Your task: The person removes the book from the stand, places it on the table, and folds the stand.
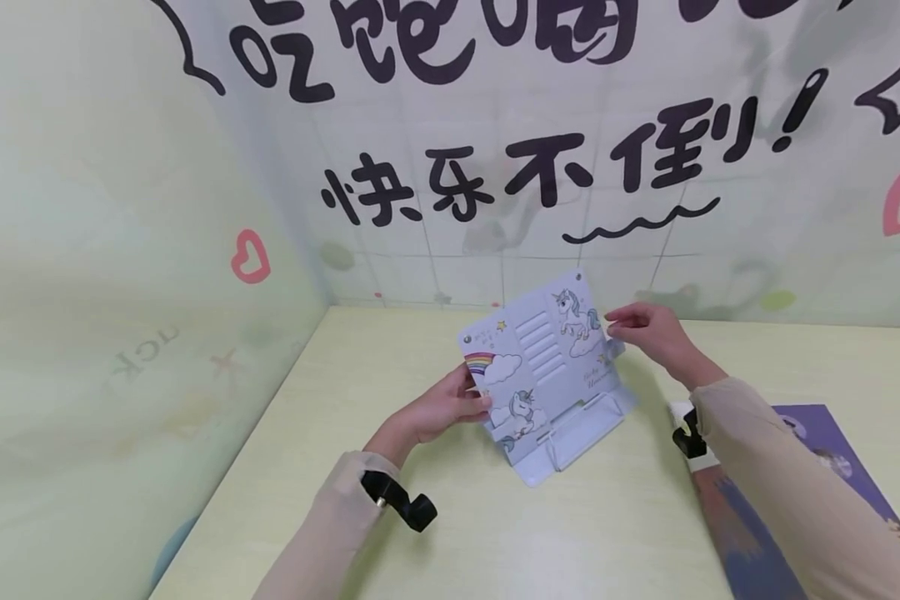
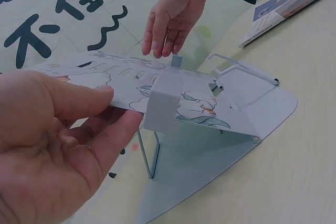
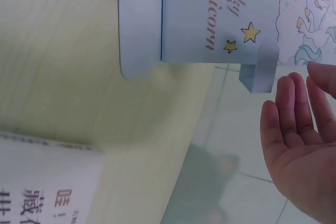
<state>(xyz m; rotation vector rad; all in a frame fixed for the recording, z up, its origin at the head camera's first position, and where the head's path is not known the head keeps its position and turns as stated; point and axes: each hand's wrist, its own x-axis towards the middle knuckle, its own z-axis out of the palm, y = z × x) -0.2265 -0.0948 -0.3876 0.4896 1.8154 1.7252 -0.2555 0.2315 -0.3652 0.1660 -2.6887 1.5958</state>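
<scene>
A pale blue metal book stand (image 1: pixel 506 367) printed with unicorns, a rainbow and stars stands tilted back on the table. My left hand (image 1: pixel 446 406) pinches the left edge of its panel, thumb on the printed face and fingers beneath, as the left wrist view shows. By the panel's right edge is my right hand (image 3: pixel 302 140), its fingers loosely extended and holding nothing. Whether its thumb touches the edge, I cannot tell. A bent side tab (image 3: pixel 265 69) sticks out close to those fingers. Under the panel, a wire support leg (image 2: pixel 149 156) is folded out onto the base plate (image 2: pixel 194 177).
A purple-covered book (image 1: pixel 817 425) lies at the right of the table (image 1: pixel 570 533), partly under my right forearm. A wire page holder (image 1: pixel 588 433) crosses the stand's front lip. Behind the table hangs a light wall covering (image 1: pixel 420 275) with large dark characters.
</scene>
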